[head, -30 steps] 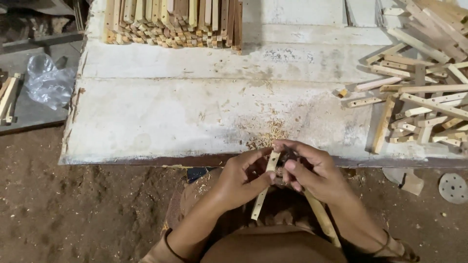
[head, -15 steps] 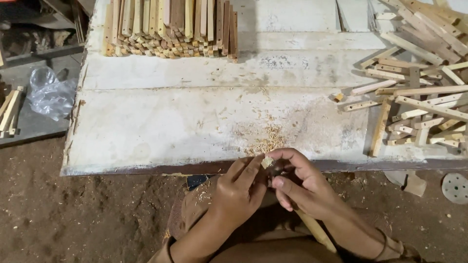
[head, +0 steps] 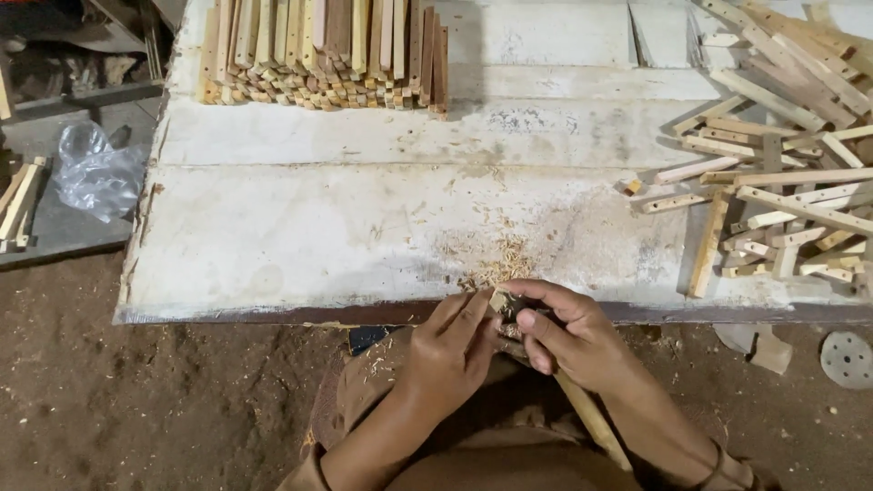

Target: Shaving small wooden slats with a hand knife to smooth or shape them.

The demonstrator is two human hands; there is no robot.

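Plastic bag [head: 91,173]: clear, crumpled, far left of the fingers on a grey ledge.
Stacked sticks [head: 327,50]: squared pale and brown wood, neat pile, well above the fingers.
Left hand [head: 450,350]: fingers pressed together, extended, tips touching the stick's upper end.
Wooden stick [head: 591,418]: pale, slim; it runs from between the fingertips down under the right wrist.
Shavings [head: 500,268]: fine, pale, just above the fingertips on the white worn board [head: 300,227].
Right hand [head: 568,332]: fingers curled, pinching the stick's top.
Loose sticks [head: 782,191]: jumbled, far right.
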